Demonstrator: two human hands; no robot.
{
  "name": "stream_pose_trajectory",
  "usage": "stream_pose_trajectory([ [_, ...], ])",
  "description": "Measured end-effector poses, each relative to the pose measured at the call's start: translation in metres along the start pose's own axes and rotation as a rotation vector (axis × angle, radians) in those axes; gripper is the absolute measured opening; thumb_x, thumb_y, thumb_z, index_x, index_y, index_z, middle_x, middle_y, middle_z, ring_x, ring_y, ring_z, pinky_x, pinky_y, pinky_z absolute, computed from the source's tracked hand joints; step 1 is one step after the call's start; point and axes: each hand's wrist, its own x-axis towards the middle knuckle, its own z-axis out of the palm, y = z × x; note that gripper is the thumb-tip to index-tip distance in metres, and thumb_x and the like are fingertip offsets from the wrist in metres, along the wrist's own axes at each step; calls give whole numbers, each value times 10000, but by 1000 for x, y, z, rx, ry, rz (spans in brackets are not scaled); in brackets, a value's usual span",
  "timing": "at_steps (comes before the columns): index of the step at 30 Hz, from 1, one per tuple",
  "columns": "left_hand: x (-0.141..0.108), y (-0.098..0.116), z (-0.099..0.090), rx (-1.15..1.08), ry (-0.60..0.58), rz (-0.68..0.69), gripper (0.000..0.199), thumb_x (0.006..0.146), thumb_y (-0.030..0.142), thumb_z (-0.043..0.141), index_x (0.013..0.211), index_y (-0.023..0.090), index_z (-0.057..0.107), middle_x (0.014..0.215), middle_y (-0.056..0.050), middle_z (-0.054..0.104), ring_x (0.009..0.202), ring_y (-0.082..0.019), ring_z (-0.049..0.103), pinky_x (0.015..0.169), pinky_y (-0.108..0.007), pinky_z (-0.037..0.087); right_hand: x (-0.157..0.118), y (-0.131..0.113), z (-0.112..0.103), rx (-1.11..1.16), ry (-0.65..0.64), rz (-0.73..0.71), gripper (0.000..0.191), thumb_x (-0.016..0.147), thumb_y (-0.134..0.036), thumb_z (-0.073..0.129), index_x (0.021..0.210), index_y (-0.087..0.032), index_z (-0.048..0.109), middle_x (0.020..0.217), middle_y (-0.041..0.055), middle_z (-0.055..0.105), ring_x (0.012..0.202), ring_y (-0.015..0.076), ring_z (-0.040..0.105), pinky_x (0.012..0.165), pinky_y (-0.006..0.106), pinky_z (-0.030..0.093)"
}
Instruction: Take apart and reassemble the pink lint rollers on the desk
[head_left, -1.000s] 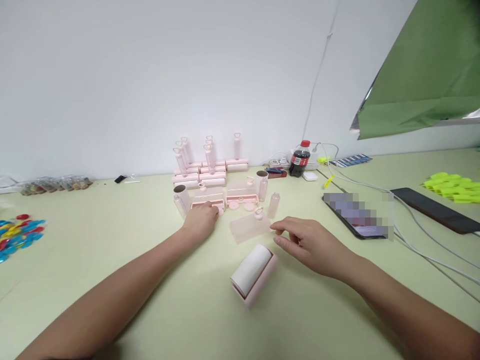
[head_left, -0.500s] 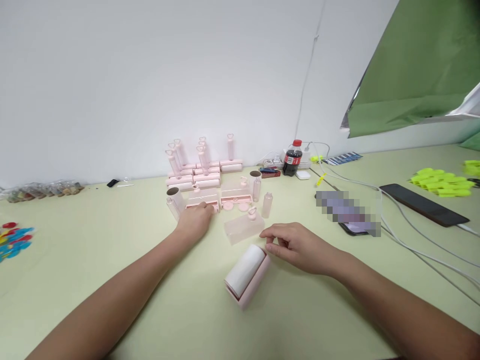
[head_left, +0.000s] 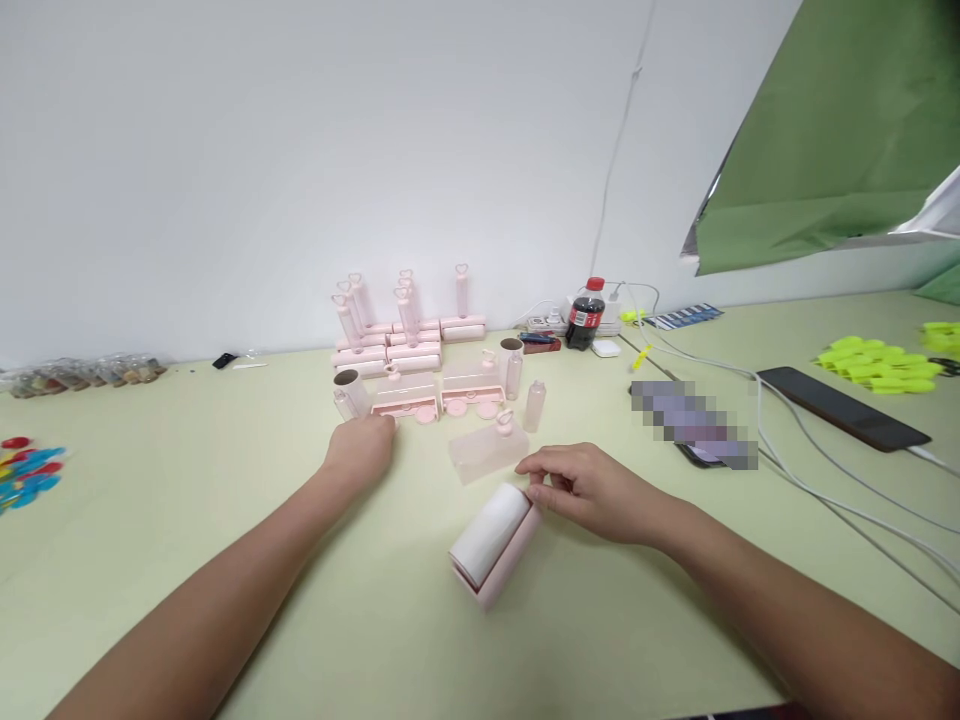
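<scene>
My left hand (head_left: 360, 448) lies by the front left of a pink open tray (head_left: 405, 408) with a pink disc (head_left: 426, 413) at its right end. Its fingers are curled and mostly hidden, so what they hold cannot be made out. My right hand (head_left: 592, 490) hovers by the far end of a white paper roll (head_left: 489, 535) seated in a pink case (head_left: 510, 560). Its thumb and bent fingers are apart with nothing between them. Behind that roll is a clear cover (head_left: 487, 455) with a pink heart-loop cap (head_left: 505, 424).
Capped clear tubes (head_left: 462, 295) stand on stacked pink roll cases (head_left: 463, 328) by the wall. Clear bottles (head_left: 535, 405) and cardboard cores (head_left: 346, 380) stand nearby. A cola bottle (head_left: 585, 315), phones (head_left: 844, 408) and white cables (head_left: 795, 480) occupy the right side.
My left hand has drawn back to the left, off the front of the pink tray, uncovering more of it. My right hand has barely moved; the roll and cover stay in place.
</scene>
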Motion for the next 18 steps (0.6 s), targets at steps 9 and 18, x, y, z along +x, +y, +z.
stream_pose_trajectory([
  [9,-4,10,0,-34,80,7,285,917,210,315,884,173,596,920,-136,680,772,-250,650,589,-312,388,3,1,0,18,58,12,293,895,-341,520,1093,-184,668,961,79,686,648,134,580,600,260,450],
  [18,-33,62,-2,-479,94,190,327,871,543,460,967,232,481,736,-1,653,673,-210,612,535,-294,340,10,12,-2,-17,175,237,324,872,-367,500,1049,-169,685,1011,87,702,663,158,620,633,286,468],
])
